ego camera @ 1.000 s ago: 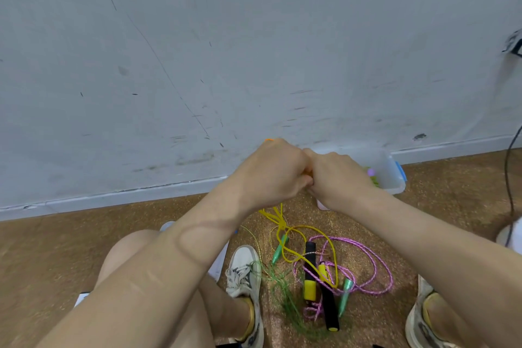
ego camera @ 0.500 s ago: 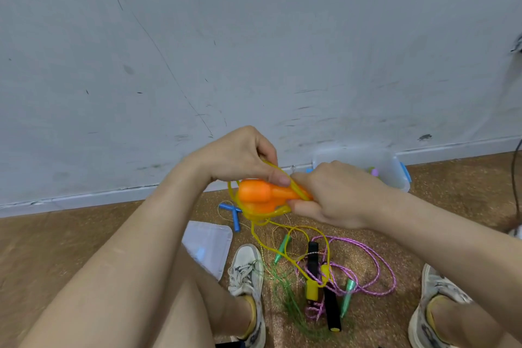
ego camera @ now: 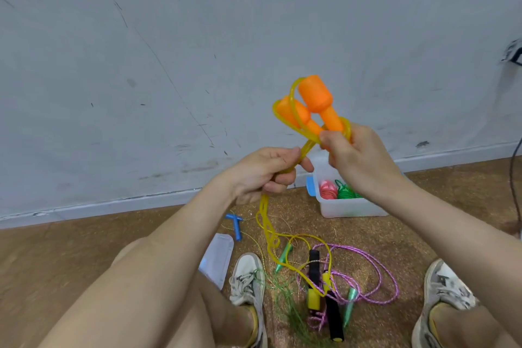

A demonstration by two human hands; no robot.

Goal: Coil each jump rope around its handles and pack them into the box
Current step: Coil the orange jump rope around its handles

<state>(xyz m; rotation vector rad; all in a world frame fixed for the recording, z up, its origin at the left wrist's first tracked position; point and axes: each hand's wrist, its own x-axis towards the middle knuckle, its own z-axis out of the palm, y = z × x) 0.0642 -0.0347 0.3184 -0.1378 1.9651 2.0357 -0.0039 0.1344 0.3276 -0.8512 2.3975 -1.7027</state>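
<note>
My right hand (ego camera: 354,154) grips the two orange handles (ego camera: 313,106) of a jump rope, raised in front of the wall. Its yellow cord (ego camera: 267,230) loops round the handles, passes through my left hand (ego camera: 267,171), which grips it just below, and trails down to the floor. The clear plastic box (ego camera: 348,209) stands by the wall under my right wrist, holding a pink and a green coiled rope. On the floor between my feet lies a tangle: a purple rope (ego camera: 380,277), black-and-yellow handles (ego camera: 324,297) and green handles with a thin green cord (ego camera: 285,301).
The clear box lid (ego camera: 217,258) lies on the floor by my left shoe (ego camera: 248,285). A pair of blue handles (ego camera: 236,224) rests near the baseboard. My right shoe (ego camera: 443,299) is at the lower right. A dark cable (ego camera: 515,178) hangs at the right edge.
Both hands have parted. My right hand has lifted the orange handles up and to the right, while my left hand has slid down the yellow cord. The box's contents have come into view.
</note>
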